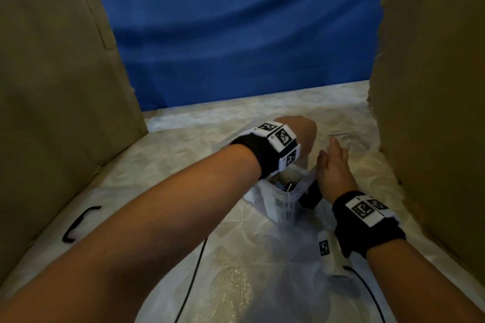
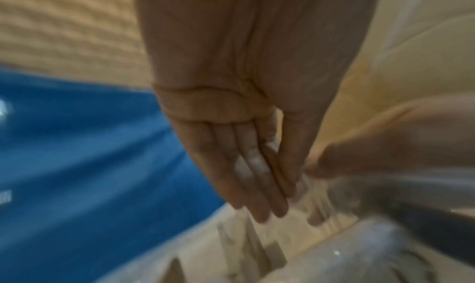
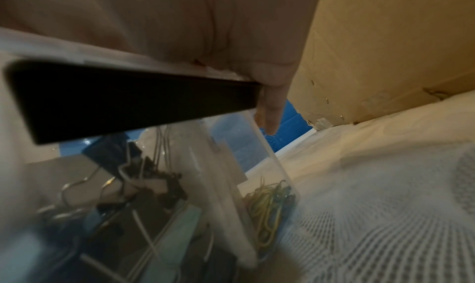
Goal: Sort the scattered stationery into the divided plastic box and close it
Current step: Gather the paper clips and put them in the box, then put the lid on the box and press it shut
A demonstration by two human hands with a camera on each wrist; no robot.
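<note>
The clear divided box (image 1: 273, 204) stands mid-table. My left hand (image 1: 301, 134) reaches over its far end. In the left wrist view that left hand (image 2: 252, 165) keeps its fingers straight and together, tips against blurred clear plastic (image 2: 359, 246). My right hand (image 1: 334, 162) lies flat with straight fingers at the box's right side, next to a black latch (image 1: 311, 196). From the right wrist, the black latch (image 3: 128, 96) crosses under the palm and one straight finger (image 3: 270, 112) points past it. Binder clips (image 3: 144, 171) and yellow paper clips (image 3: 267, 204) fill separate compartments.
Cardboard walls stand to the left (image 1: 52, 86) and right (image 1: 433, 86), with a blue cloth (image 1: 236, 34) behind. A thin black curved piece (image 1: 81, 223) lies on the pale tablecloth at the left. A white tagged module (image 1: 328, 252) and black cables (image 1: 194, 270) lie near the front.
</note>
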